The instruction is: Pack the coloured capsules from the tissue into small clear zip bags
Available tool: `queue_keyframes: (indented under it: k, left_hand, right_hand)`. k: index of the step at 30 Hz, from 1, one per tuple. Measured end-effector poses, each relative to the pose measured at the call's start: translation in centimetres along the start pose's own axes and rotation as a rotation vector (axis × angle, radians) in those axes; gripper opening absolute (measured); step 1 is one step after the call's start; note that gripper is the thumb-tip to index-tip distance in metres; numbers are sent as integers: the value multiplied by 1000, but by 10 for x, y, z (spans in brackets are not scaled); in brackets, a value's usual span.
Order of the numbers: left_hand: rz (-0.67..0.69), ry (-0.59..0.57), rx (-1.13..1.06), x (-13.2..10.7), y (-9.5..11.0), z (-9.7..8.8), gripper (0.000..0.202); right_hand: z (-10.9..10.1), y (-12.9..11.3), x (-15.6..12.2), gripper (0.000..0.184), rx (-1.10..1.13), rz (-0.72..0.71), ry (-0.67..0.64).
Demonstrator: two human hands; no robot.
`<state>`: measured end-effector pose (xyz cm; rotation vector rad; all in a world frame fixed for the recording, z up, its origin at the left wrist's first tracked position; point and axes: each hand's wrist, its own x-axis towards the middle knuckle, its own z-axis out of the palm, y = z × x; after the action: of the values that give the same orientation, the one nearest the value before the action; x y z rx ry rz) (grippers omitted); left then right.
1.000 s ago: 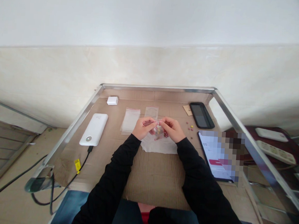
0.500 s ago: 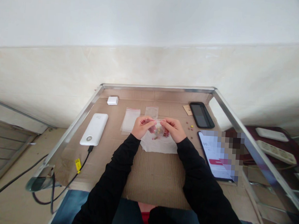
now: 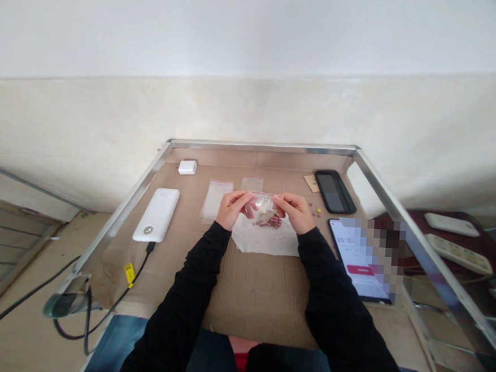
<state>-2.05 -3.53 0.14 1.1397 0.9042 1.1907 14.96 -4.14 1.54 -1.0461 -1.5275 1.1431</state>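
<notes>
A: In the head view, what are the hands doing?
B: The left hand point(image 3: 230, 208) has its fingers pinched on the left end of a clear bag point(image 3: 264, 201), and the right hand point(image 3: 295, 212) grips the right end likewise. The bag is stretched between them, mouth edge to the far side, over the table point(image 3: 261, 300).
A: Anything beneath it?
B: A white sheet point(image 3: 265, 244), with a cluster of small reddish pieces point(image 3: 275, 221) towards its right. Whether some lie inside the bag, I can't tell.
A: And around that?
B: Just left of the left hand, a stack of flat bags point(image 3: 217, 200); another flat bag point(image 3: 252, 183) lies beyond the hands. Farther left are a white power bank point(image 3: 156, 215) and, at the far side, a white charger point(image 3: 187, 167).
A: On the right?
B: Loose small pieces point(image 3: 319, 211), a black phone point(image 3: 336, 192) beyond them, and a lit screen device point(image 3: 349, 252) nearer.
</notes>
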Motion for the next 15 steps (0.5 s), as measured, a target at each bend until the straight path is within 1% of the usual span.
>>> queue_keyframes:
  k: [2,4,6,8,10,12,13,15]
  left_hand:
    - [17,20,-8,1,0,-1,30]
    - [43,47,-21,2,1,-3,30]
    - [71,85,-36,4,1,-5,30]
    - [90,130,-42,5,1,-7,31]
    - [87,164,-27,6,1,-7,34]
    - [65,169,11,7,0,-6,39]
    - [55,163,34,7,-1,-6,43]
    - [52,138,87,7,-1,-5,48]
  right_hand:
    - [0,1,0,34,-12,-11,-38]
    - [2,2,0,30,-18,-10,-84]
    - [3,3,-1,27,-13,49,-150]
    - [6,5,-2,30,-6,128,-214]
    - [7,9,-2,30,-2,163,-236]
    - [7,13,0,29,-7,149,-199]
    - [6,16,1,29,-21,135,-159]
    - [1,23,4,29,-69,84,-31]
